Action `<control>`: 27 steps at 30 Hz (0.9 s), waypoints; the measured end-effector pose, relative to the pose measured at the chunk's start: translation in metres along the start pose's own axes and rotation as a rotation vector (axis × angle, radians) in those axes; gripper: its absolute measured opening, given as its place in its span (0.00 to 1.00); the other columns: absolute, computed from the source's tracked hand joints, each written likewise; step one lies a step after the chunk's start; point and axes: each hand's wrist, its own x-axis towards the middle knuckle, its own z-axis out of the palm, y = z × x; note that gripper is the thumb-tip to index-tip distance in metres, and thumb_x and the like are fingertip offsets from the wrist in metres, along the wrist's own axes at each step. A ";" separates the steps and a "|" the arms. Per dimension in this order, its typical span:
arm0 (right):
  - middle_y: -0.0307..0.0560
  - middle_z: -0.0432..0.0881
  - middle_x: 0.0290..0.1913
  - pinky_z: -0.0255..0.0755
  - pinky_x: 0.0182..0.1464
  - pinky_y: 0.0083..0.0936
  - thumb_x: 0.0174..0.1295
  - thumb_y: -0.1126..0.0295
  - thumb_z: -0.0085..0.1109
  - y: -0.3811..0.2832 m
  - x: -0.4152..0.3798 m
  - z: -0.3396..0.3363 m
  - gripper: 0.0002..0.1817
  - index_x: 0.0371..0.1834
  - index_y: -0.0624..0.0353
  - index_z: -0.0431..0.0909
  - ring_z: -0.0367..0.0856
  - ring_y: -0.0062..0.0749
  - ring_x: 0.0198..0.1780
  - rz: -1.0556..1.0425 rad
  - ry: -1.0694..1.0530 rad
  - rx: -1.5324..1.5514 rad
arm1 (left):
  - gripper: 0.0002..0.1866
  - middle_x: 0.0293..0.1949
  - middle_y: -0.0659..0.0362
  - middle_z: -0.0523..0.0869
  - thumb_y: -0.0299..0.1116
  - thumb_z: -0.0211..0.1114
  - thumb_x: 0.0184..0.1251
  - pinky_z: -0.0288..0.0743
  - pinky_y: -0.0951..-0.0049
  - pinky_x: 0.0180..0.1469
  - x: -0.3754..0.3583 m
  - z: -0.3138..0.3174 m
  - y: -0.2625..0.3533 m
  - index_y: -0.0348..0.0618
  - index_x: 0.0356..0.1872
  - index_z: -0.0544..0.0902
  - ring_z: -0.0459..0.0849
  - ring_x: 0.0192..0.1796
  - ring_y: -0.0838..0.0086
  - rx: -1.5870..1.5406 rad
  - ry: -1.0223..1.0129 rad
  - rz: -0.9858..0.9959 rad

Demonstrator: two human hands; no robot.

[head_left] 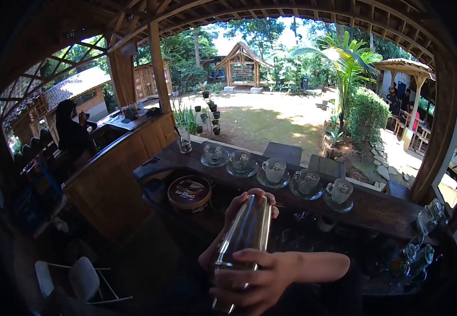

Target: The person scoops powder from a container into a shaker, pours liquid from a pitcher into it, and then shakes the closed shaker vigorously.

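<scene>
A shiny metal shaker (247, 229) is tilted in front of me, held between both hands. My left hand (233, 211) is closed round its upper end, with fingertips over the top. Lower down, my right hand (262, 274) wraps its fingers round the shaker, its forearm reaching in from the right. Beyond them, several glass cups on saucers line the dark wooden counter (376, 213), among them a cup (275, 169) in the middle of the row. A round chocolate tub (189, 193) stands left of the shaker.
A glass (185, 145) holding a utensil stands at the counter's left end. Glass jugs (429, 217) are at the right. Behind a wooden counter (128, 158) at the left stands a person in dark clothes (73, 131). A chair (83, 279) is at lower left.
</scene>
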 end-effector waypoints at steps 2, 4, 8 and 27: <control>0.39 0.75 0.51 0.69 0.52 0.48 0.49 0.62 0.60 0.015 -0.009 0.003 0.19 0.47 0.35 0.73 0.74 0.45 0.54 0.033 0.002 0.005 | 0.18 0.49 0.51 0.75 0.47 0.53 0.67 0.79 0.60 0.45 -0.002 -0.005 0.008 0.47 0.50 0.76 0.77 0.49 0.58 -0.161 0.365 -0.167; 0.48 0.75 0.47 0.70 0.49 0.42 0.45 0.65 0.67 0.056 -0.046 0.025 0.19 0.43 0.50 0.78 0.75 0.49 0.48 0.495 0.166 0.067 | 0.15 0.48 0.51 0.77 0.43 0.54 0.67 0.79 0.58 0.45 -0.009 -0.030 -0.019 0.48 0.49 0.76 0.79 0.49 0.60 -0.180 0.426 0.007; 0.49 0.77 0.45 0.71 0.49 0.41 0.44 0.65 0.67 0.050 -0.034 0.022 0.21 0.44 0.52 0.78 0.75 0.49 0.50 0.584 0.230 0.093 | 0.14 0.47 0.51 0.78 0.42 0.53 0.68 0.79 0.58 0.46 -0.011 -0.030 -0.011 0.47 0.48 0.77 0.80 0.48 0.59 -0.216 0.390 0.011; 0.42 0.77 0.50 0.70 0.52 0.41 0.45 0.62 0.63 0.040 -0.006 0.043 0.19 0.44 0.34 0.77 0.74 0.45 0.53 0.087 0.097 0.061 | 0.19 0.45 0.51 0.79 0.48 0.54 0.65 0.76 0.62 0.48 -0.019 -0.024 0.020 0.43 0.46 0.77 0.80 0.46 0.60 0.084 0.452 0.047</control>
